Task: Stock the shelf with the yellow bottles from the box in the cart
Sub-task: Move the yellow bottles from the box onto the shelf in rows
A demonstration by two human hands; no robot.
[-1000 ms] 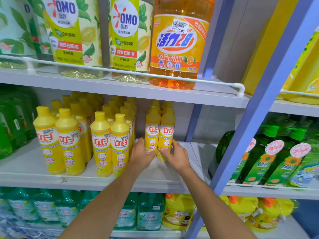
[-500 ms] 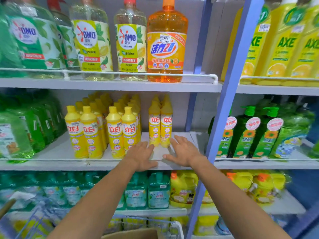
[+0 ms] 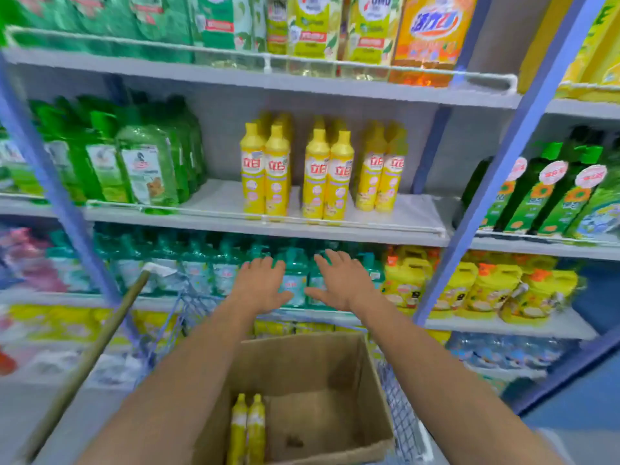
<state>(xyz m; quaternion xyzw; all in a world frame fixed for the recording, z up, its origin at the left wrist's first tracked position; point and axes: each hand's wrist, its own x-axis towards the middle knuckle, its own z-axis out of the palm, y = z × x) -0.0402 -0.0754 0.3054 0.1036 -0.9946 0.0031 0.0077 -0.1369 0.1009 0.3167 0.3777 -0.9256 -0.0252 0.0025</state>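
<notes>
Two empty hands, left hand [image 3: 261, 284] and right hand [image 3: 341, 281], spread open above a cardboard box [image 3: 322, 391] holding two yellow bottles [image 3: 247, 427]; more on the shelf [image 3: 214, 214].

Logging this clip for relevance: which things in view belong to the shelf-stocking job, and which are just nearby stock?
Part of the job:
- yellow bottles in the box
- cardboard box
- cart
- yellow bottles on the shelf
- middle shelf
- left hand and right hand, both empty and open

Just nearby:
- green bottles
- teal bottles
- orange bottle
- yellow jugs
</notes>
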